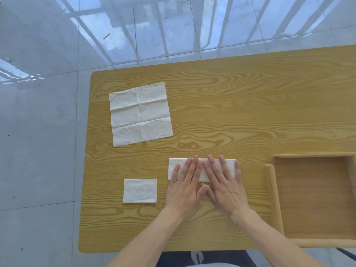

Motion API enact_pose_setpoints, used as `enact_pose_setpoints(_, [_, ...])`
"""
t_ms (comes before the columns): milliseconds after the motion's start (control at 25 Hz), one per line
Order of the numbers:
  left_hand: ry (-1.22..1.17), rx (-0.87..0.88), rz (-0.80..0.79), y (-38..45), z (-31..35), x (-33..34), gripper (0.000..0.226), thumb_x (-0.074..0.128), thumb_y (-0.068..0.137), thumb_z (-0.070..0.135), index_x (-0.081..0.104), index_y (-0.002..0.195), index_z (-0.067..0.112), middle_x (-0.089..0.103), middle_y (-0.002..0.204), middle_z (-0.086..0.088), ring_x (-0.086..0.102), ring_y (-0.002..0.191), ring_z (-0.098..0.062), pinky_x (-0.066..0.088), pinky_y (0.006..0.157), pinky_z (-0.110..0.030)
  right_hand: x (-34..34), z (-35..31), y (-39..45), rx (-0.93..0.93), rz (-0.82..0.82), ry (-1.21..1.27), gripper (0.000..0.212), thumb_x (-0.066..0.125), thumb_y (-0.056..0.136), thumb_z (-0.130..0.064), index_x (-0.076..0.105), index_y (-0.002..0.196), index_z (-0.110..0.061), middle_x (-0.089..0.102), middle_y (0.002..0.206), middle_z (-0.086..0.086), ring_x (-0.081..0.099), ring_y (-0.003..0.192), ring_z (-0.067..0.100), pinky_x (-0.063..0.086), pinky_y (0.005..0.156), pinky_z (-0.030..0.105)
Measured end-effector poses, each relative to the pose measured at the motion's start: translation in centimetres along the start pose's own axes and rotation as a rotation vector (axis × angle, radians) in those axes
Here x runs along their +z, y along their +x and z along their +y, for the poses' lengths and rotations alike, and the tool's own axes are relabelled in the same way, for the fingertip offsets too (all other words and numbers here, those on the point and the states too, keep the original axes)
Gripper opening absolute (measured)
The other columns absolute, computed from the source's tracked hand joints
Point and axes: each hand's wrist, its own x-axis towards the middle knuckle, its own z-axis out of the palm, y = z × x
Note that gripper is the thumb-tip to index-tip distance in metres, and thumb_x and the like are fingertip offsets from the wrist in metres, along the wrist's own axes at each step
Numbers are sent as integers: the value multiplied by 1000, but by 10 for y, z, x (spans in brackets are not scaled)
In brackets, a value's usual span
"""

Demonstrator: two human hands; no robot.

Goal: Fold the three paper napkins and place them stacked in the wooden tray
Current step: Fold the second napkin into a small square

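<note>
Hands lie flat, side by side, on a long white paper napkin strip (202,169) folded into a narrow rectangle near the middle of the yellow wood-grain table (221,112). Left hand (185,186) has its fingers spread and pressed on the strip's left half, gripping nothing; right hand (224,186) is equally open, palm down, its fingers covering the strip's right half, with the thumbs touching just below the strip's near edge. Near the left hand, apart from the strip, sits a small white napkin folded to a compact rectangle (140,190). Farther back on the left lies an unfolded square white napkin with crease lines (140,114), well apart from the others. Right of the hands stands the shallow square wooden tray (270,189), holding no napkins.
</note>
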Motion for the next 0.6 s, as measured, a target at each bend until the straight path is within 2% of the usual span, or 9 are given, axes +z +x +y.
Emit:
enact_pose_setpoints(120, [5,-49,12,-6,-21,-2,70,14,103,56,16,157,12,10,166,-5,5,153,-21,8,122,-46,2,14,-7,132,50,22,68,17,99,-60,6,157,-25,3,166,-7,1,153,26,4,120,60])
enact_pose_setpoints(200, [22,-75,-8,-10,-34,-5,70,12,103,55,12,157,11,6,167,-6,3,153,-22,8,122,-46,4,20,-13,205,65,39,67,18,99,-59,5,157,-26,2,166,-8,0,153,25,3,120,58])
enact_pose_setpoints(480, [47,-80,-70,-10,-35,-13,73,10,102,59,3,158,12,-5,167,-6,-5,153,-22,5,121,-48,2,23,-14,226,65,80,70,18,98,-61,3,157,-26,0,167,-4,-2,153,26,5,119,59])
enact_pose_setpoints(560, [37,-69,-29,-10,-35,-21,75,14,101,61,9,158,12,3,167,-6,2,153,-22,8,121,-48,-1,23,-20,232,74,123,78,23,95,-65,3,157,-23,-1,167,1,-2,152,29,5,120,59])
enact_pose_setpoints(600, [17,-73,2,-9,-36,-27,75,20,100,62,16,157,12,14,166,-5,12,152,-22,15,120,-48,-1,23,-26,241,80,138,83,25,93,-68,3,157,-20,-1,167,3,-2,152,31,5,120,58])
